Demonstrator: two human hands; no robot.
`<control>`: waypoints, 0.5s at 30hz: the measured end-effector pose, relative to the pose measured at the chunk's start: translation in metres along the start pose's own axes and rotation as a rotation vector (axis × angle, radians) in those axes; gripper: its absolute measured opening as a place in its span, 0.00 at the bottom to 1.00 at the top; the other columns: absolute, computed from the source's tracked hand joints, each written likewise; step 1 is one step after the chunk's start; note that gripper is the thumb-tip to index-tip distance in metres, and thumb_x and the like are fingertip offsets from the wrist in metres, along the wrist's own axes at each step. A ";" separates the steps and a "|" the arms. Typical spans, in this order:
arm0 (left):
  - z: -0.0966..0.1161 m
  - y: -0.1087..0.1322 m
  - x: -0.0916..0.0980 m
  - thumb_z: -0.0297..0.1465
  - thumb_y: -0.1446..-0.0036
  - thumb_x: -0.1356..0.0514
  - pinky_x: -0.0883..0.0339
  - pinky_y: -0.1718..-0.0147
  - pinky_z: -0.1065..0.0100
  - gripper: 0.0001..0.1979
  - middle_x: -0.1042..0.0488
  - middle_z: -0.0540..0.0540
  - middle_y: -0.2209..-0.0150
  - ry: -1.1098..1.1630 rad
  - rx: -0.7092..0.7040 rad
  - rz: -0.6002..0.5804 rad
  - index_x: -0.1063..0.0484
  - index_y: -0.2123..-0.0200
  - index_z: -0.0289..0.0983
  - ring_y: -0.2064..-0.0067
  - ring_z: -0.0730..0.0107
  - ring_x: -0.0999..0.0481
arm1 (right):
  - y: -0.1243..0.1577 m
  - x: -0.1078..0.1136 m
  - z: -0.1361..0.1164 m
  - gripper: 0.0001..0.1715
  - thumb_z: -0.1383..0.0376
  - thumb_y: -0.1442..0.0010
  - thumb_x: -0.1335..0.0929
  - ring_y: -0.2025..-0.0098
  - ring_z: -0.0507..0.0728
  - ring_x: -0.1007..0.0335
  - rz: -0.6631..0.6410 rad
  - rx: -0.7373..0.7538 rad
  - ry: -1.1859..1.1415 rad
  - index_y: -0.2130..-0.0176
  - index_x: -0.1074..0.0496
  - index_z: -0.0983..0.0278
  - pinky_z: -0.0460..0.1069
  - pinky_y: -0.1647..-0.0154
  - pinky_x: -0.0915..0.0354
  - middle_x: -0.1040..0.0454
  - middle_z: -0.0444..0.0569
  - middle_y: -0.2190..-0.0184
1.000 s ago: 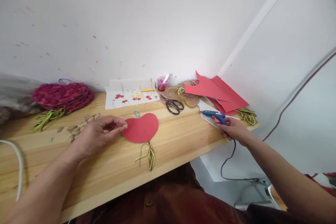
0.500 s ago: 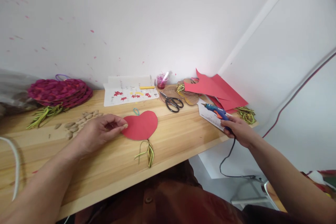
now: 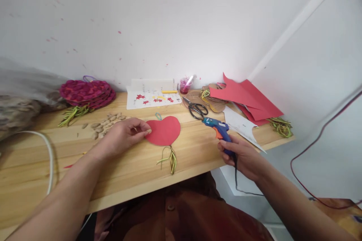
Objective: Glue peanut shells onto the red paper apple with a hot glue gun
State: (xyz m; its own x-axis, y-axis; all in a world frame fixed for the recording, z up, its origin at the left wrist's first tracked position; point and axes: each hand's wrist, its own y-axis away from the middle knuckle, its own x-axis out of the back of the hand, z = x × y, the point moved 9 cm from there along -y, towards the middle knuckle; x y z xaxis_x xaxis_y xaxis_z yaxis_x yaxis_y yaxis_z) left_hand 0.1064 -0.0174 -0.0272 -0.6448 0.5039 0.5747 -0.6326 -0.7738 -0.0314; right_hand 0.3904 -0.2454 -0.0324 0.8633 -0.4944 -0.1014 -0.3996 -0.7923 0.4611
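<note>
A red apple-shaped paper cutout (image 3: 164,130) lies on the wooden table (image 3: 127,165), with a small teal loop at its top and a yellow-green tassel (image 3: 169,157) at its bottom. My left hand (image 3: 124,135) rests at the cutout's left edge, fingers pinched on a small pale seed. My right hand (image 3: 243,156) grips the handle of a blue glue gun (image 3: 217,127), lifted off the table, its nozzle pointing left toward the cutout. The gun's black cord hangs down below my hand.
A scatter of seeds (image 3: 106,122) lies left of my left hand. Behind are stacked magenta discs (image 3: 86,92), a sheet with red stars (image 3: 152,98), black scissors (image 3: 197,108), a pink cup (image 3: 184,85), red paper sheets (image 3: 249,99) and a white cord (image 3: 49,158).
My right hand picked the glue gun up from the white paper at the right and carried it left toward the red cutout. My left hand stayed at the cutout's edge.
</note>
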 end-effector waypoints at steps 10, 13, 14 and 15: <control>-0.006 0.001 -0.004 0.47 0.43 0.36 0.29 0.67 0.69 0.16 0.19 0.46 0.65 -0.020 -0.034 -0.025 0.21 0.63 0.40 0.67 0.67 0.23 | -0.006 -0.012 0.013 0.17 0.59 0.49 0.22 0.77 0.47 0.37 0.000 0.003 -0.021 0.65 0.30 0.61 0.42 0.82 0.47 0.32 0.40 0.72; -0.012 0.001 -0.005 0.47 0.43 0.36 0.28 0.65 0.69 0.16 0.19 0.47 0.64 -0.034 -0.037 -0.019 0.21 0.62 0.40 0.65 0.66 0.22 | -0.005 -0.006 0.013 0.18 0.58 0.50 0.22 0.78 0.47 0.37 0.040 0.026 -0.006 0.66 0.30 0.62 0.42 0.83 0.47 0.32 0.40 0.73; -0.014 0.000 -0.005 0.48 0.43 0.35 0.27 0.65 0.69 0.16 0.19 0.47 0.64 -0.043 -0.037 -0.017 0.21 0.62 0.41 0.65 0.66 0.22 | -0.005 -0.001 0.011 0.18 0.58 0.50 0.22 0.78 0.47 0.37 0.064 0.035 -0.001 0.66 0.30 0.62 0.42 0.83 0.46 0.32 0.40 0.73; -0.016 0.000 -0.005 0.48 0.42 0.36 0.27 0.64 0.69 0.16 0.19 0.47 0.63 -0.054 -0.036 -0.019 0.21 0.62 0.41 0.65 0.66 0.22 | -0.005 0.005 0.009 0.18 0.58 0.50 0.22 0.78 0.47 0.37 0.092 0.046 0.004 0.66 0.30 0.62 0.42 0.83 0.46 0.32 0.40 0.73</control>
State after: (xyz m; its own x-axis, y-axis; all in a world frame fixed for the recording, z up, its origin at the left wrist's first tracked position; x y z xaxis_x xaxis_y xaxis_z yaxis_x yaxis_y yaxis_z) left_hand 0.1029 -0.0134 -0.0436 -0.6090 0.4964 0.6186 -0.6605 -0.7492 -0.0490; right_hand 0.3938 -0.2466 -0.0432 0.8236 -0.5644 -0.0568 -0.4907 -0.7591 0.4277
